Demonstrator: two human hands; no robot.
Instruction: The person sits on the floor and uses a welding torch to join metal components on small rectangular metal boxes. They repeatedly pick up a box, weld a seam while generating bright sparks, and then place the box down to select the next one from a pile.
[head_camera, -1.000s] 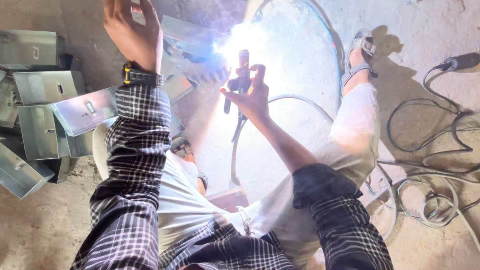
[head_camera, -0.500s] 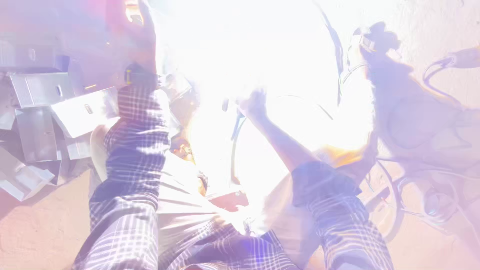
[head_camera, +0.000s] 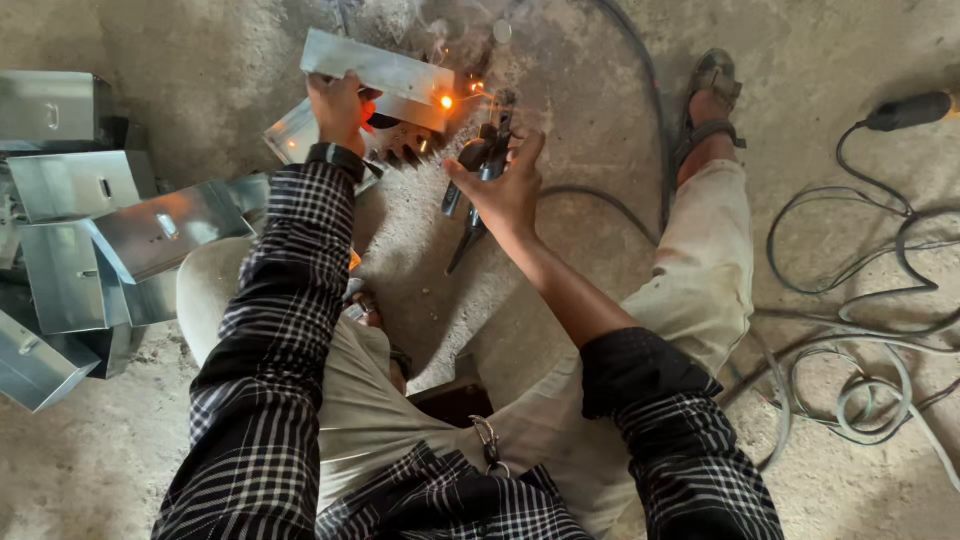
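Item: flat grey galvanised sheet-metal piece (head_camera: 380, 78), held at its left end by the left hand (head_camera: 338, 108), grip closed around the edge, on the concrete floor (head_camera: 200, 60) near the top centre of the view. Joint status: one orange-glowing weld spot (head_camera: 445, 101) on the right end of the piece, with faint smoke above it; judged a tack freshly laid, the rest of the seam not visibly joined. Right hand (head_camera: 505, 190): grip wrapped around the black welding electrode holder (head_camera: 478, 175), its tip just beside the glowing spot, no arc showing. Stock: stack of folded grey sheet-metal boxes (head_camera: 90, 230) along the left edge of the floor, apparently awaiting the same work. Room: the person's bent leg in pale trousers (head_camera: 700, 250) bounds the right of the work; loose grey cables (head_camera: 860, 330) coil further right, well apart; bare floor lies open above and to the left of the piece.
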